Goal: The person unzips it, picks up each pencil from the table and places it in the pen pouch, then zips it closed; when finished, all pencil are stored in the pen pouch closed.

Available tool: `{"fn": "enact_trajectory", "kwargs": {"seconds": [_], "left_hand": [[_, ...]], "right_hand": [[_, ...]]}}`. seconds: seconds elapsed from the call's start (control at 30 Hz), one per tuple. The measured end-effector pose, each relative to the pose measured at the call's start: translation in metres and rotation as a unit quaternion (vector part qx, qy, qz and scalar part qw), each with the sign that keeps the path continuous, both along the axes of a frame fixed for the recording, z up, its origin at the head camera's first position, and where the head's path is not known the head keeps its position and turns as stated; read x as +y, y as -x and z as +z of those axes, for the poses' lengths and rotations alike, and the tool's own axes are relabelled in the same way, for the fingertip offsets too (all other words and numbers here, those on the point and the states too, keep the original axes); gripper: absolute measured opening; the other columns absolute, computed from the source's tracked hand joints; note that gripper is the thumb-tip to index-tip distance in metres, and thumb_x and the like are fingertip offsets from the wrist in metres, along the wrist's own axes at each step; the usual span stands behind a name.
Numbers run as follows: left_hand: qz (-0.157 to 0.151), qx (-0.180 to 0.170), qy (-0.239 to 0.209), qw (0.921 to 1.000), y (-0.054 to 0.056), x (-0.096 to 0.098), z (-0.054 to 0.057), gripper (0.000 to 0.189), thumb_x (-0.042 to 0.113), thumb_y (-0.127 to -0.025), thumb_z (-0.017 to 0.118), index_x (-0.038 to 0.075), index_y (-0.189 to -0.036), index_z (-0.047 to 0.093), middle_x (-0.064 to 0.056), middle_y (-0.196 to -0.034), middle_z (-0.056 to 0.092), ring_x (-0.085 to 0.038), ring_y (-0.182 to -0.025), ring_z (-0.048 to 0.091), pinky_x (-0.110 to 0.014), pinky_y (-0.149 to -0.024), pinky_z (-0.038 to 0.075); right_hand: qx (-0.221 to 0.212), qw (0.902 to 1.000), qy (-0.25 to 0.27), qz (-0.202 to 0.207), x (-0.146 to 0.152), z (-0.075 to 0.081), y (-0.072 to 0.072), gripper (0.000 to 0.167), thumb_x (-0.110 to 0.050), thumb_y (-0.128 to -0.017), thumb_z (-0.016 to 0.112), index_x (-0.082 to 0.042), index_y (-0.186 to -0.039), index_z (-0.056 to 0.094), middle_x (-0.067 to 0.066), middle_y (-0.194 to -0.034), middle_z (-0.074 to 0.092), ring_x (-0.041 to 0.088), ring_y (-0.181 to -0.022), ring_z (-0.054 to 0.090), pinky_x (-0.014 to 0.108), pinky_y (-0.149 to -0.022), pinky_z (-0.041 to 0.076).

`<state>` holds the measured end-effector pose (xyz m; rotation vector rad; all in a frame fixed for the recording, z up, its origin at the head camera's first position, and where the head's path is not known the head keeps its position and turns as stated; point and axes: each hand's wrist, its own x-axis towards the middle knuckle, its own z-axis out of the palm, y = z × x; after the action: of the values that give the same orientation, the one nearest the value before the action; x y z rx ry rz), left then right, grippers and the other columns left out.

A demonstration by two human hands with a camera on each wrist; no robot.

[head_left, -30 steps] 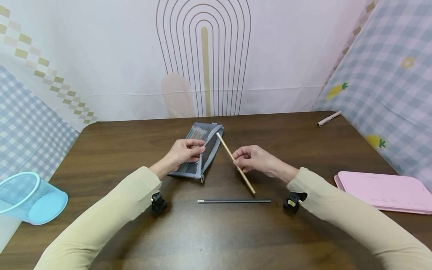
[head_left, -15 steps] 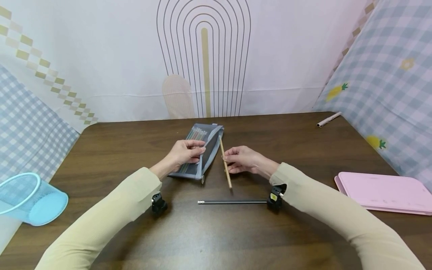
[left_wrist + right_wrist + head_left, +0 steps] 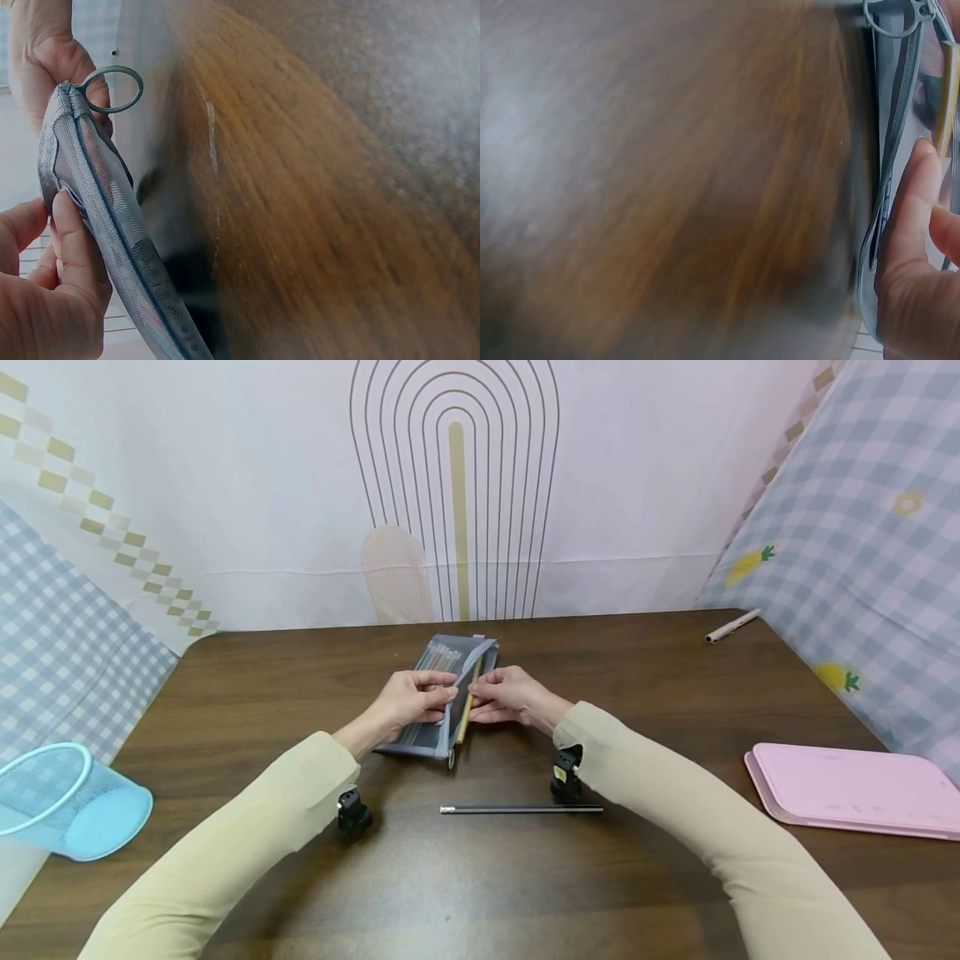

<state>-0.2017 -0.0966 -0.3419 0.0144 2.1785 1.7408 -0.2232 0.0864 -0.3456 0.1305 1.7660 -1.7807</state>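
Note:
A grey mesh pencil case (image 3: pixel 420 745) lies on the table with its zip side gaping to the right; several pencils (image 3: pixel 437 657) show through the mesh. My left hand (image 3: pixel 408 700) pinches the near lip of the opening between thumb and fingers. In my right hand (image 3: pixel 513 697) is a gold pencil (image 3: pixel 465 720), gripped along its length and lying at the mouth of the case, its far part among the case's edges. The right wrist view shows the pencil's end (image 3: pixel 949 97) beside the zip edge. A black pencil (image 3: pixel 517 809) lies crosswise on the table nearer me.
A light-blue mesh pen holder (image 3: pixel 108 810) lies on its side at the left edge. On the right rests a pink flat case (image 3: pixel 855 785). A pale pen (image 3: pixel 732 627) lies near the back right corner. Patterned cloth hangs behind and at both sides.
My right hand has moved left with the gold pencil, bringing it from beside the pencil case to its opening and turning it to line up with the case. My left hand stays put.

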Motion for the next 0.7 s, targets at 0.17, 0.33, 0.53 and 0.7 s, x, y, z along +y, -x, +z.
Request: {"fn": "enact_trajectory", "kwargs": {"seconds": [0.17,0.33,0.53,0.7], "left_hand": [[-0.004,-0.001,0.002,1.0000,0.000,0.001,0.000,0.036,0.009,-0.092,0.060,-0.001,-0.126,0.057,-0.004,-0.095,0.063,-0.003,-0.070,0.059,-0.017,-0.061,0.054],[-0.004,0.000,-0.001,1.0000,-0.001,0.001,0.000,0.037,0.010,-0.091,0.061,-0.001,-0.126,0.056,-0.008,-0.097,0.064,-0.003,-0.067,0.058,-0.017,-0.060,0.053],[-0.002,0.006,-0.013,0.9999,-0.002,0.001,-0.001,0.038,0.009,-0.091,0.061,-0.004,-0.126,0.056,-0.011,-0.098,0.065,-0.002,-0.066,0.058,-0.016,-0.059,0.053],[-0.002,0.007,-0.015,0.9999,-0.002,0.000,-0.001,0.037,0.008,-0.091,0.062,-0.005,-0.125,0.056,-0.006,-0.091,0.065,-0.002,-0.065,0.058,-0.016,-0.058,0.053]], "right_hand": [[-0.014,0.9998,0.013,0.009,-0.001,0.001,-0.003,0.028,-0.005,-0.098,0.048,0.007,-0.123,0.045,0.010,-0.082,0.061,0.014,-0.062,0.068,0.020,-0.058,0.056],[-0.008,0.9994,0.013,0.033,0.009,0.001,-0.011,0.033,-0.003,-0.098,0.046,0.008,-0.129,0.041,0.010,-0.086,0.061,0.013,-0.067,0.067,0.021,-0.062,0.057],[0.018,0.9955,0.024,0.089,0.034,-0.001,-0.023,0.029,0.003,-0.094,0.051,0.010,-0.122,0.047,0.005,-0.085,0.064,0.011,-0.075,0.065,0.023,-0.069,0.056],[0.035,0.9874,0.035,0.150,0.056,-0.003,-0.037,0.022,0.004,-0.091,0.055,0.009,-0.113,0.055,0.004,-0.088,0.067,0.011,-0.081,0.064,0.025,-0.076,0.056]]}}
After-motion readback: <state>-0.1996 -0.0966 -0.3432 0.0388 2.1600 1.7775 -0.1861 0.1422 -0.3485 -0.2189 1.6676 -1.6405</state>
